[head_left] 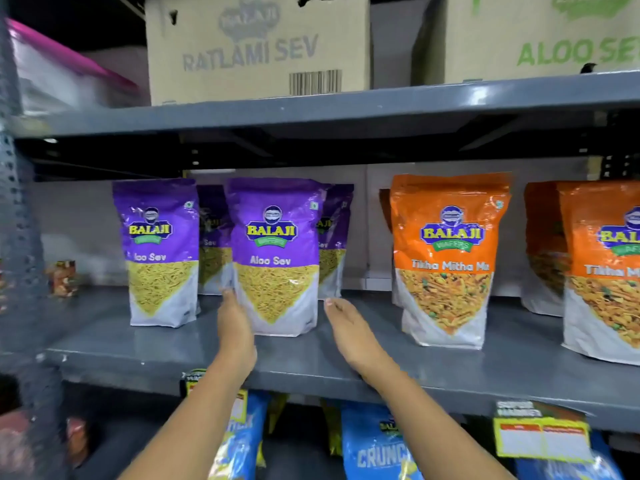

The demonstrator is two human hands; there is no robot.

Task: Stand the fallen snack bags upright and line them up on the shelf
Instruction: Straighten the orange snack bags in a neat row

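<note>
A purple Aloo Sev bag (275,258) stands upright at the middle of the grey shelf (381,358). My left hand (235,327) lies flat against the bag's lower left side, fingertips touching it. My right hand (349,332) is open just right of the bag's base, a little apart from it. Another purple Aloo Sev bag (161,252) stands upright to the left, with two more purple bags (332,237) behind. An orange Tikha Mitha Mix bag (446,261) stands upright to the right, and a second orange bag (602,271) stands at the far right edge.
Cardboard cartons (256,46) sit on the shelf above. Blue snack bags (377,445) and yellow price tags (540,438) fill the shelf below. A perforated metal upright (17,237) runs down the left. A small packet (62,277) lies far left.
</note>
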